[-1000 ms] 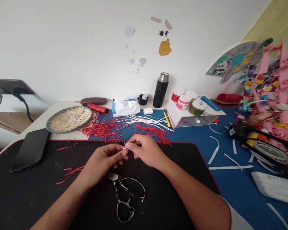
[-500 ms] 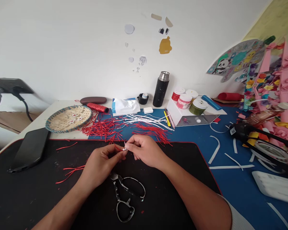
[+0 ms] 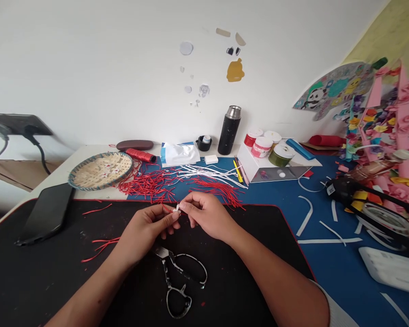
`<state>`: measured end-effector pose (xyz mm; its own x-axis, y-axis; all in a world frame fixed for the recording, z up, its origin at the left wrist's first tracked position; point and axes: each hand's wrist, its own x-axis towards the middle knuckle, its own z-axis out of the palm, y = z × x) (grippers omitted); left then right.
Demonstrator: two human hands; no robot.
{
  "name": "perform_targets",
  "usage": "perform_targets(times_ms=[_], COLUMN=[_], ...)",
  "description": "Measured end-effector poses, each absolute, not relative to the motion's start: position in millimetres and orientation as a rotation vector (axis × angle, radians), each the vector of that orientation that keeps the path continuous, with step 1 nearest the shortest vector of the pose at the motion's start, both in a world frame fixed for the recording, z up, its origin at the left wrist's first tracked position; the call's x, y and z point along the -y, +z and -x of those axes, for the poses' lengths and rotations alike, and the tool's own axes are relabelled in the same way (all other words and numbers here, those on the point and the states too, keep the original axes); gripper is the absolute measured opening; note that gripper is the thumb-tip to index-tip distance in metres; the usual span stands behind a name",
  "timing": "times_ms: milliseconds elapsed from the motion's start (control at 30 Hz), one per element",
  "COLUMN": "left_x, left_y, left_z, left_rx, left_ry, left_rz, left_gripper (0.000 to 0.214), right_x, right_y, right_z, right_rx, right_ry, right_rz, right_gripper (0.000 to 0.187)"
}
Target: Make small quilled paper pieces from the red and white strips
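Over the black mat (image 3: 245, 272), my two hands meet at a small white knotted cord (image 3: 177, 209), partly covered by fingers. The thumb and fingers of my left hand (image 3: 146, 229) pinch it from the left, with a bit of red cord showing beside them. My right hand (image 3: 206, 213) is closed too, thumb against finger on a white end that sticks up from the knot. Just below the hands lie scissors (image 3: 162, 252) with worn dark handles, their blade tips hidden beneath my left hand.
Behind the hands lie red cords (image 3: 146, 181) and white cords (image 3: 204, 172). A woven tray (image 3: 75, 184) and phone (image 3: 46, 213) sit left. Paint jars (image 3: 261, 147) stand on a white box (image 3: 272, 175) near a black flask (image 3: 229, 131). White strips (image 3: 327, 241) lie right.
A white end now stands up more visibly between my fingertips, and the white knot shows more. My hands stay almost in place; the whole view has shifted slightly.
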<state>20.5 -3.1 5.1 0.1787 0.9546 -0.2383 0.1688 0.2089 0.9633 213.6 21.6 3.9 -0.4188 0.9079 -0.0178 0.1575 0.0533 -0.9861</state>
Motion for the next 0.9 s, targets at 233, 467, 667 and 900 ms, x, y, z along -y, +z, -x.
perform_targets(times_ms=[233,467,667,900], left_x=[3.6,5.9,6.5,5.6], left_y=[3.4,10.6,10.6,12.8], left_z=[-19.5,-21.0,-19.5,-18.9], left_rx=[-1.197,-1.144,-1.161,-1.177], left_ry=[0.867,0.819,0.773,0.730], left_rz=[-1.107,-1.001,-0.923,-0.885], left_gripper=[0.041,0.040,0.044,0.038], right_x=[-20.9,-18.8,-15.4,-14.8], right_y=[3.9,2.5,5.8,5.0], right_z=[-213.1,-212.1,-212.1,-214.5], right_rx=[1.622,1.812,1.922,2.046], right_ry=[1.398,1.118,0.909,0.798], right_rz=[1.111,1.155,1.142,1.150], right_gripper=[0.010,0.008,0.004,0.005])
